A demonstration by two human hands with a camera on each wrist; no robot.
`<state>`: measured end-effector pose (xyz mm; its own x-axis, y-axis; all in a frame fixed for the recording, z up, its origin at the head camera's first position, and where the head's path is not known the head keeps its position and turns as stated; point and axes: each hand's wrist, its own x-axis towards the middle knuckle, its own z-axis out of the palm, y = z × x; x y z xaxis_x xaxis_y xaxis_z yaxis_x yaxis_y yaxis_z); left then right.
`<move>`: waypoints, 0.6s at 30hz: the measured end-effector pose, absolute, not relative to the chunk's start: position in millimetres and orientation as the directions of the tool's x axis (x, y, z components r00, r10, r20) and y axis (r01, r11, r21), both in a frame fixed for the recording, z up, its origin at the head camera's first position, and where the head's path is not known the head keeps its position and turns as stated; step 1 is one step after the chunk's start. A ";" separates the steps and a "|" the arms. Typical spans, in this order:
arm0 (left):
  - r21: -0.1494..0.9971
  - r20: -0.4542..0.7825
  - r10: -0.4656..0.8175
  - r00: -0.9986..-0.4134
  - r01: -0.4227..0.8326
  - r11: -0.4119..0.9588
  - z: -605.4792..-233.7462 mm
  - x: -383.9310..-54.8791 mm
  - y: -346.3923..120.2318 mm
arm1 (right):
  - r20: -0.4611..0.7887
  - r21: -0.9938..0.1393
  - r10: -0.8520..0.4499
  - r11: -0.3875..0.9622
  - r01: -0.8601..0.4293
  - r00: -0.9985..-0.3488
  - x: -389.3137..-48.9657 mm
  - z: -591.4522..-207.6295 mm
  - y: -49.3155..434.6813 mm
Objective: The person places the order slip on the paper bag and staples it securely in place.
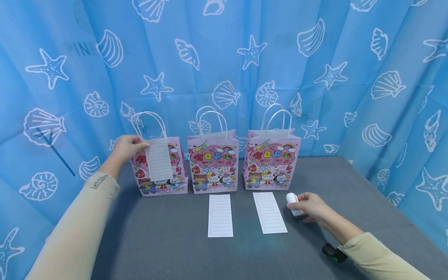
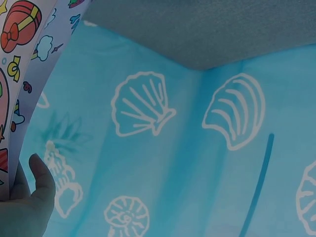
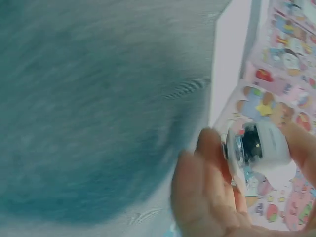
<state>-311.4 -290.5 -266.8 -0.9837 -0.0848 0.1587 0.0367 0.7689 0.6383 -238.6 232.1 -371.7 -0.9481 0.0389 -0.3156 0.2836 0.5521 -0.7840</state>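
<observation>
On the left, my left hand (image 1: 130, 147) pinches the top corner of a lined checklist slip (image 1: 159, 159) at the upper edge of a pink paper gift bag (image 1: 180, 171). The slip lies over the bag's cartoon front. The left wrist view shows part of that hand (image 2: 29, 202) beside the bag's side, with the slip out of sight. My right hand (image 1: 315, 206) grips a small white mini stapler (image 1: 293, 203) over the table at the right. In the right wrist view the stapler (image 3: 274, 145) sits between thumb and fingers, its metal and black inside showing.
Two matching gift bags, a middle one (image 1: 214, 171) and a right one (image 1: 271, 167), stand upright with handles raised. Before them lie two more checklist slips, one (image 1: 220, 216) and another (image 1: 270, 213), on the grey table (image 1: 168, 241). A blue shell-print curtain (image 1: 224, 58) hangs behind.
</observation>
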 end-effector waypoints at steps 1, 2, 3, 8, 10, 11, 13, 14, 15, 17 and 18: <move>0.636 0.163 -0.082 -0.983 0.041 0.771 -266.7 -311.4 -290.2 | -0.307 -0.801 0.028 0.532 0.274 -0.951 -237.0 -369.9 231.5; 0.635 0.167 -0.080 -0.983 0.045 0.771 -266.5 -311.4 -289.9 | -0.297 -0.817 0.018 0.513 0.264 -0.955 -235.2 -368.1 230.9; 0.633 0.170 -0.077 -0.982 0.049 0.772 -266.5 -311.7 -289.7 | -0.285 -0.831 0.009 0.495 0.252 -0.958 -233.3 -366.4 230.3; 0.638 0.169 -0.074 -0.983 0.052 0.768 -266.2 -312.2 -289.4 | -0.251 -0.862 -0.013 0.459 0.217 -0.968 -228.0 -357.4 226.4; 0.635 0.170 -0.076 -0.983 0.050 0.771 -266.2 -312.1 -289.9 | -0.250 -0.863 -0.014 0.457 0.216 -0.968 -228.3 -354.3 224.4; 0.634 0.171 -0.078 -0.982 0.049 0.772 -266.3 -312.0 -290.3 | -0.249 -0.863 -0.015 0.458 0.215 -0.968 -228.6 -353.0 223.5; 0.632 0.173 -0.081 -0.982 0.048 0.774 -266.5 -311.8 -291.0 | -0.245 -0.865 -0.018 0.456 0.210 -0.969 -229.3 -350.7 221.7; 0.631 0.174 -0.081 -0.981 0.048 0.774 -266.8 -311.7 -291.2 | -0.244 -0.866 -0.020 0.455 0.208 -0.970 -229.5 -349.6 221.0; 0.632 0.172 -0.082 -0.982 0.046 0.774 -267.1 -311.7 -291.5 | -0.241 -0.868 -0.023 0.453 0.204 -0.970 -229.5 -348.7 220.3; 0.637 0.166 -0.085 -0.983 0.041 0.769 -267.5 -311.3 -291.7 | -0.234 -0.872 -0.033 0.450 0.194 -0.972 -229.5 -347.2 219.0; 0.641 0.160 -0.086 -0.983 0.037 0.766 -267.7 -311.1 -291.7 | -0.231 -0.874 -0.039 0.448 0.190 -0.972 -229.5 -346.3 218.3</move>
